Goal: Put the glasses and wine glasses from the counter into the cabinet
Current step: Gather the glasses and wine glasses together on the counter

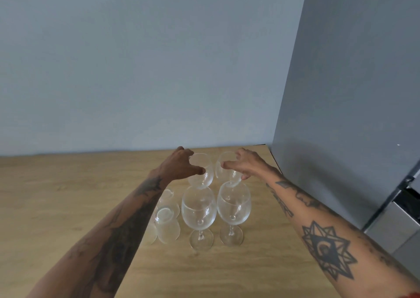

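Four wine glasses [216, 197], worktop [68, 195] back right corner; both hands [181, 163] spread, cupping rear pair to lift

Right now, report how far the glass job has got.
Nothing looks stored yet; no cabinet interior is in view. In hand: the left hand and right hand reach around the two far wine glasses, grip not yet closed. Left: the two near wine glasses and the tumblers on the counter.

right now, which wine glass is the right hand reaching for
Start at the grey cabinet side on the right of the wooden counter. Four wine glasses stand beside it in a square. The right hand curls around the back right wine glass, nearest the corner.
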Demonstrator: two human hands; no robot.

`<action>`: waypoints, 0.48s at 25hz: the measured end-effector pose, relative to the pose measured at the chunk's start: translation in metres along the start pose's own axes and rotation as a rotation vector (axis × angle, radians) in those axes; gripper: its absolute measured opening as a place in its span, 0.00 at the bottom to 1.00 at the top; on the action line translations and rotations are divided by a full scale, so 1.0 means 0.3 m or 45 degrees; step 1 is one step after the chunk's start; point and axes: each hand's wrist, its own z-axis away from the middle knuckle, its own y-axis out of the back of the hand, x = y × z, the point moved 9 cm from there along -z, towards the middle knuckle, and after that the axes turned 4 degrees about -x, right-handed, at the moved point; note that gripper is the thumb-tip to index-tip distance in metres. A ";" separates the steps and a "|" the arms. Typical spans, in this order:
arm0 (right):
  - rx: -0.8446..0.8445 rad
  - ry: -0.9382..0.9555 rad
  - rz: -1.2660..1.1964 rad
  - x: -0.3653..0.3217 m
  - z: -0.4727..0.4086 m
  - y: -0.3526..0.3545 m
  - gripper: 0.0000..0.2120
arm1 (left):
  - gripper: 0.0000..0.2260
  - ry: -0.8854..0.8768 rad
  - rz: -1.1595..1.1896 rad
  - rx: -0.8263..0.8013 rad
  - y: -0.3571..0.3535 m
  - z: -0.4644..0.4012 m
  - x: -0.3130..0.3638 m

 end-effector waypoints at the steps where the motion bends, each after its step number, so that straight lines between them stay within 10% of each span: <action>1: -0.023 -0.007 0.037 -0.017 0.002 -0.015 0.31 | 0.37 0.029 0.018 -0.007 0.004 0.008 -0.023; 7: -0.037 -0.001 0.064 -0.062 0.019 -0.049 0.19 | 0.43 0.096 0.062 -0.046 0.007 0.054 -0.063; 12: 0.056 0.030 -0.009 -0.032 0.095 -0.004 0.40 | 0.43 0.039 0.115 0.023 0.026 0.124 -0.064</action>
